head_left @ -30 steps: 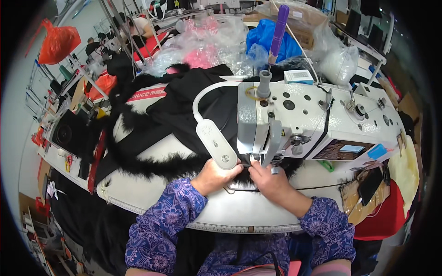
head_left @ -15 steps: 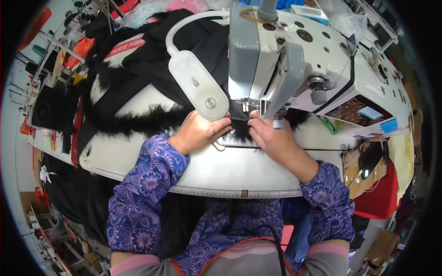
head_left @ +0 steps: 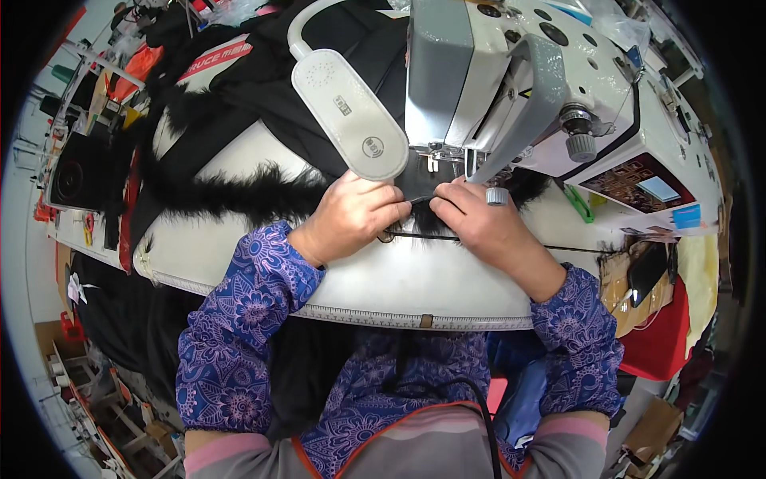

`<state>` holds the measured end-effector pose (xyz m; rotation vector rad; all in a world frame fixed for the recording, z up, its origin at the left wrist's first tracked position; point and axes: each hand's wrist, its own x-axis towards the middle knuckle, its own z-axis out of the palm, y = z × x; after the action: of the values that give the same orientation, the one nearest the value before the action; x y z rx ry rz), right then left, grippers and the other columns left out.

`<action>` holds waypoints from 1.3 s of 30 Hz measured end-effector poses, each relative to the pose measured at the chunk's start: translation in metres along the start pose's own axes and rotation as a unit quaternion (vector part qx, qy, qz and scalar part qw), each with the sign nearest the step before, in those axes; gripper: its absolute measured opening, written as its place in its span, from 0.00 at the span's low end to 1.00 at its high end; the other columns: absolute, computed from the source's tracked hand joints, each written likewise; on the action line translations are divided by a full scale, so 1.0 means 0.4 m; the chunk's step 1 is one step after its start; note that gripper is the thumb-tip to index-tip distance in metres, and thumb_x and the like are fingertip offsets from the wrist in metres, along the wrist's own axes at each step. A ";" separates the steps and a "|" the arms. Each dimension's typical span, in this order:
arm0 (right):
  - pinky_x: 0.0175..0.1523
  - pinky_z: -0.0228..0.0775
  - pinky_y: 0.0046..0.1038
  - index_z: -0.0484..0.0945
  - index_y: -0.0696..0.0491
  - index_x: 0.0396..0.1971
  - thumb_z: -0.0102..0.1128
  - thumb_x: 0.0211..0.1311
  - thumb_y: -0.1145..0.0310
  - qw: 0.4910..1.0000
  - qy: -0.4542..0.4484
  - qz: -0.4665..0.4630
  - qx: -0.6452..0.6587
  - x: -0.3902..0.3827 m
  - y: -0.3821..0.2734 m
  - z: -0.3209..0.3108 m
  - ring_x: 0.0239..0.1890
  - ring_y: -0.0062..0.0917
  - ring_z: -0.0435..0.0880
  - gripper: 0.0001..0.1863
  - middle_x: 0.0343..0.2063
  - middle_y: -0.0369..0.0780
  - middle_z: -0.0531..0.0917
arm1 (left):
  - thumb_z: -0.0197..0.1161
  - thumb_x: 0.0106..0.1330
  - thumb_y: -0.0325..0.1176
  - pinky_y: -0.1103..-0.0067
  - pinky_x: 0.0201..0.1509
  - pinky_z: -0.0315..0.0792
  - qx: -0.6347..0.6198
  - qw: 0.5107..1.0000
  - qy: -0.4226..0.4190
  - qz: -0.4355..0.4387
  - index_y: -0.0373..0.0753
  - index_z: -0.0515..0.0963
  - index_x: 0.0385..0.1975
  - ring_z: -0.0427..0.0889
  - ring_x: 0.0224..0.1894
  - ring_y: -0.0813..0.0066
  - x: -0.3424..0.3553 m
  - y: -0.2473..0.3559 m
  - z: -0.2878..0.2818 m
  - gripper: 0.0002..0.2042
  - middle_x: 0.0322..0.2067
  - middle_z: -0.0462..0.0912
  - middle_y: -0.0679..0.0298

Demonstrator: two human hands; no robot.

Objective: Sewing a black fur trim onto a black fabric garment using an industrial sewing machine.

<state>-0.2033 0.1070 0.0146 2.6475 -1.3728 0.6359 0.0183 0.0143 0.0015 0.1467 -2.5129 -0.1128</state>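
L hand (head_left: 351,215) & R hand (head_left: 483,222) both look closed, pinching the edge of the soft matte-black fabric (head_left: 419,177) btwn thumb & fingers, just in front of the white-and-grey metal sewing machine's (head_left: 441,72) foot, set back from the ruler-marked front edge of the smooth white tabletop (head_left: 391,279). Fabric's prob. light, limp, apt to pucker; the long fluffy black fur-like strip (head_left: 247,198), stretching twd the tabletop's left edge, prob. slippery w/ loose fibres. Best hold = flat fabric edge, not fluff.
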 end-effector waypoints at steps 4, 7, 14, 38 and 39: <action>0.42 0.76 0.30 0.79 0.56 0.34 0.57 0.47 0.75 1.000 0.022 -0.015 0.016 -0.004 0.011 0.005 0.41 0.32 0.81 0.11 0.37 0.40 0.80 | 0.69 0.44 0.23 0.75 0.36 0.73 -0.099 0.993 -0.001 -0.058 0.37 0.82 0.32 0.81 0.35 0.68 0.002 -0.007 0.012 0.13 0.33 0.83 0.64; 0.42 0.76 0.30 0.80 0.56 0.34 0.58 0.46 0.75 0.999 0.028 -0.022 0.007 -0.016 0.020 0.007 0.41 0.31 0.82 0.11 0.38 0.39 0.80 | 0.69 0.42 0.21 0.74 0.38 0.77 -0.112 0.992 -0.007 -0.063 0.37 0.82 0.31 0.82 0.37 0.66 0.012 -0.018 0.020 0.14 0.34 0.84 0.63; 0.45 0.78 0.31 0.82 0.56 0.35 0.61 0.45 0.79 0.998 0.034 0.045 -0.005 -0.037 0.041 0.006 0.41 0.34 0.84 0.13 0.38 0.42 0.84 | 0.65 0.45 0.21 0.74 0.40 0.81 -0.064 0.998 -0.004 -0.016 0.35 0.82 0.32 0.84 0.38 0.64 0.043 -0.043 0.036 0.12 0.34 0.83 0.61; 0.41 0.75 0.27 0.83 0.59 0.35 0.67 0.56 0.69 0.958 0.045 0.238 0.153 -0.024 0.081 0.051 0.35 0.28 0.85 0.10 0.33 0.44 0.87 | 0.66 0.45 0.19 0.72 0.30 0.77 -0.011 0.999 0.026 -0.041 0.37 0.80 0.30 0.82 0.27 0.62 0.053 -0.082 0.064 0.11 0.28 0.81 0.61; 0.41 0.75 0.27 0.83 0.59 0.35 0.67 0.56 0.70 0.958 0.035 0.244 0.148 -0.022 0.082 0.052 0.35 0.27 0.85 0.10 0.33 0.44 0.87 | 0.66 0.45 0.19 0.72 0.31 0.78 -0.002 0.999 0.024 -0.043 0.37 0.80 0.31 0.82 0.28 0.62 0.053 -0.083 0.065 0.11 0.29 0.81 0.61</action>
<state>-0.2274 0.0890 -0.0112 2.4547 -2.0758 1.0473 -0.0116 -0.0204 -0.0111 0.2524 -2.4579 -0.1475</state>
